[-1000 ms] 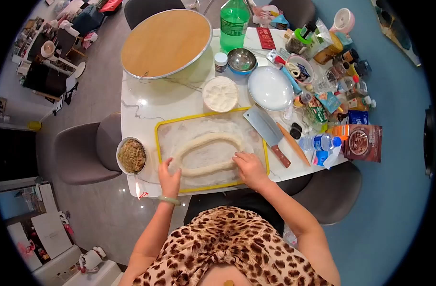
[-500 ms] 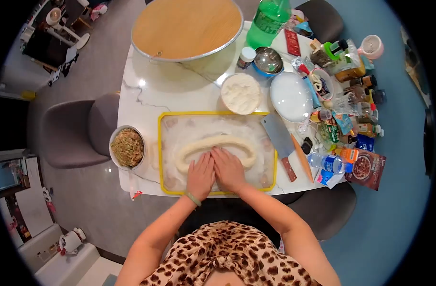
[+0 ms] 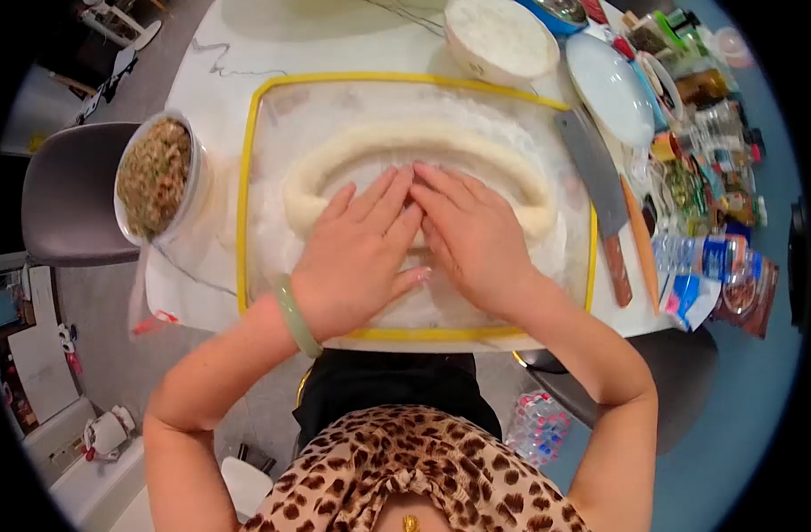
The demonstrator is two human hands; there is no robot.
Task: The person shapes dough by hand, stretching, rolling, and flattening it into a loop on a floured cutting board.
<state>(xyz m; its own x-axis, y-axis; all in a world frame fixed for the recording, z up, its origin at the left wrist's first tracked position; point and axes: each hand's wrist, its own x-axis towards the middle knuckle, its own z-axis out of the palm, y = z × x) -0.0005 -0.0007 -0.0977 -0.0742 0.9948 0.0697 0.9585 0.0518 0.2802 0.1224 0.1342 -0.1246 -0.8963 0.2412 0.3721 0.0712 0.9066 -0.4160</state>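
Observation:
A thick, pale rope of dough [image 3: 414, 137] lies bent into a long loop on a floured mat with a yellow rim [image 3: 244, 204]. My left hand [image 3: 357, 248], with a pale green bangle at the wrist, rests over the near side of the loop, fingers stretched out. Beside it, my right hand [image 3: 476, 235] reaches over the same stretch with straight fingers. The fingertips of both hands meet near the loop's middle. Both palms face down and hide the dough beneath, so how firmly they press cannot be seen.
Left of the mat stands a bowl of minced filling [image 3: 193, 195]. Behind it sits a bowl of flour [image 3: 474, 69]. On the right lie a cleaver [image 3: 596, 173], a tapered rolling pin [image 3: 640, 244], a white plate [image 3: 609, 89] and a water bottle [image 3: 702, 255], near many jars.
The view has come closer and lower over the mat, so everything looks larger. Both hands remain over the near side of the dough loop, fingertips together.

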